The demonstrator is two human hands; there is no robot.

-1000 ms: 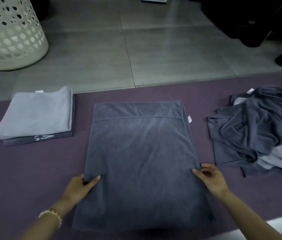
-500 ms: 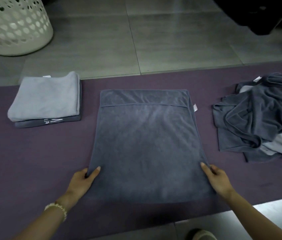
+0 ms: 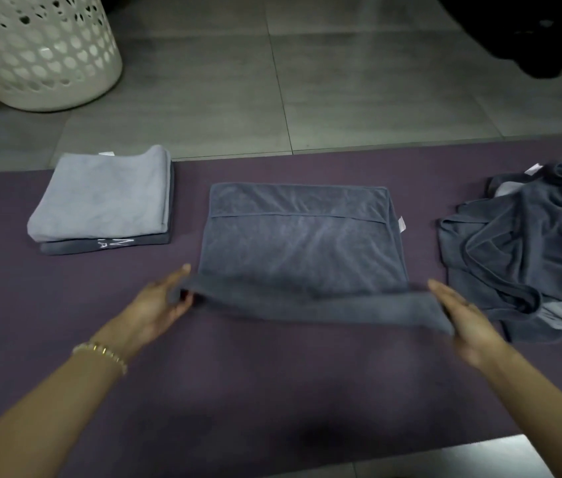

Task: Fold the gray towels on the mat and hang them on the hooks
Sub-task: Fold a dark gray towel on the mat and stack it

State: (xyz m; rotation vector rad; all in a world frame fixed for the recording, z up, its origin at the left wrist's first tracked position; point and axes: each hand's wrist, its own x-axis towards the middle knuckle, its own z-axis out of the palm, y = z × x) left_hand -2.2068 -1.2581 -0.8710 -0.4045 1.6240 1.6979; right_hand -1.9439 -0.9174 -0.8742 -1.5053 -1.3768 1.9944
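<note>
Dark gray terry towel (image 3: 300, 250) centred on purple mat (image 3: 272, 374), near edge lifted. Left hand (image 3: 162, 303) pinching near-left corner; right hand (image 3: 469, 319) at near-right corner, fingers straight, grip unclear. Small white side tag (image 3: 402, 224) and white lettering (image 3: 115, 243) on folded gray towel stack (image 3: 100, 194): illegible.

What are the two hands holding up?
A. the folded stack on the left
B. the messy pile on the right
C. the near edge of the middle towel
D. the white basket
C: the left hand and the right hand each grip an end of the towel by its near edge, which is raised off the mat.
</note>
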